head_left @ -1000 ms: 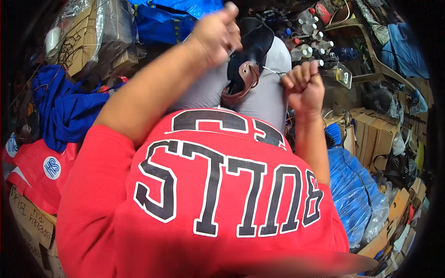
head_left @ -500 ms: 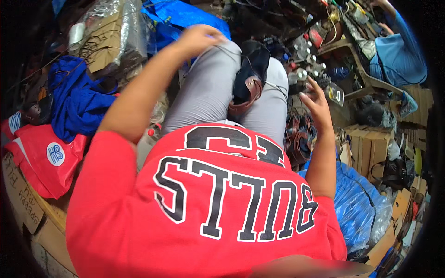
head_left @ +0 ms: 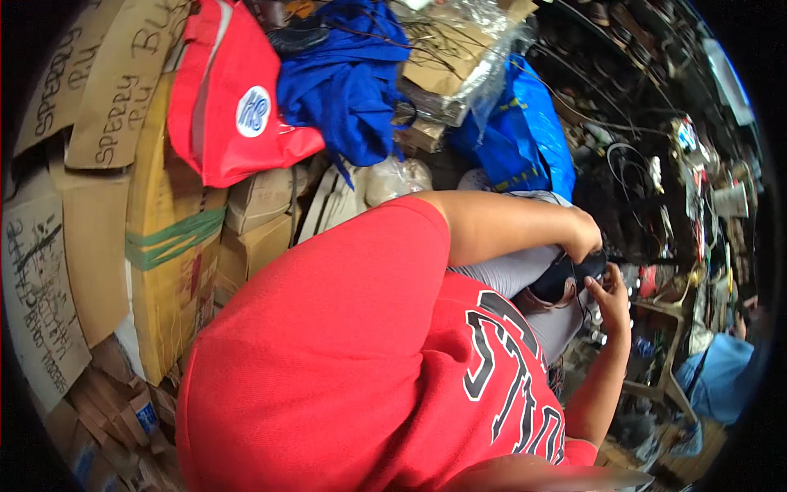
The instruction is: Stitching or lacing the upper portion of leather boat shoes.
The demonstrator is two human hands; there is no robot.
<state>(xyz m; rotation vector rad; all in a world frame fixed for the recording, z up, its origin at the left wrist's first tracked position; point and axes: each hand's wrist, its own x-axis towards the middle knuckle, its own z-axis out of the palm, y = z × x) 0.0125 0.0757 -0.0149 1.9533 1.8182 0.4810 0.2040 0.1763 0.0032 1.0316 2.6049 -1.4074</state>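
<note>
A brown leather shoe (head_left: 548,298) with a dark part is wedged between my grey-trousered knees. My left hand (head_left: 584,236) is at the far end of its dark part, with the fingers curled closed; what they hold is hidden. My right hand (head_left: 610,297) is against the shoe's right side, thumb and fingers bent around its edge. A thin dark cord lies over my left knee, and where its end goes cannot be made out.
At the left are a red bag (head_left: 217,123), blue cloth (head_left: 348,90) and stacked cardboard (head_left: 98,246). A blue plastic bag (head_left: 533,135) stands beyond my left arm. A person in a light blue garment (head_left: 717,373) is at the far right.
My view has turned left, so the scene has shifted right. My hands, wide apart before, have come together at the shoe.
</note>
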